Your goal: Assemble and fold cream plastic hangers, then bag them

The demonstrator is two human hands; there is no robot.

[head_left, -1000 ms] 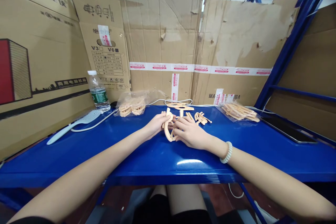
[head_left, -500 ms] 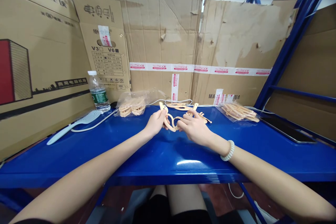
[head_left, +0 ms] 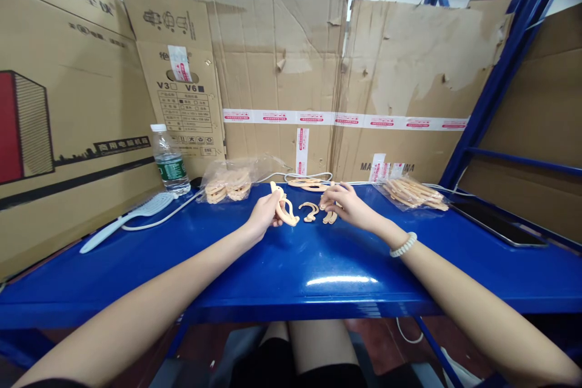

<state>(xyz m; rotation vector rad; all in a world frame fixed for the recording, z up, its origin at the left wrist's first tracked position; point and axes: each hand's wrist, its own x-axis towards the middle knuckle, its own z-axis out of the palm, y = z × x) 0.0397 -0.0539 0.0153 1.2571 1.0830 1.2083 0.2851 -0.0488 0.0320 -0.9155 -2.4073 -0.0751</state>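
Observation:
My left hand (head_left: 264,217) is closed on a pale wooden piece (head_left: 286,213), curved, with a narrow upper end and a small dark dot or hole. To its right, a hook-shaped wooden piece (head_left: 311,211) lies on the blue table. My right hand (head_left: 346,203) is over a small group of similar wooden pieces (head_left: 330,217), its fingers bent and drawn together. Those fingers partly cover the group, and what is between them is hidden. Behind the hands lie more flat wooden pieces (head_left: 309,183).
Plastic bags of wooden pieces lie at the back left (head_left: 230,185) and right (head_left: 411,194). A water bottle (head_left: 170,163) and pale blue hairbrush (head_left: 131,215) are at left, a dark tablet-like device (head_left: 498,223) at right. A white cable (head_left: 188,199) crosses behind; cardboard (head_left: 282,73) walls the back.
My right hand has come away from the curved piece in my left hand and moved right, over the loose pieces. The left hand has shifted slightly left, still gripping its piece.

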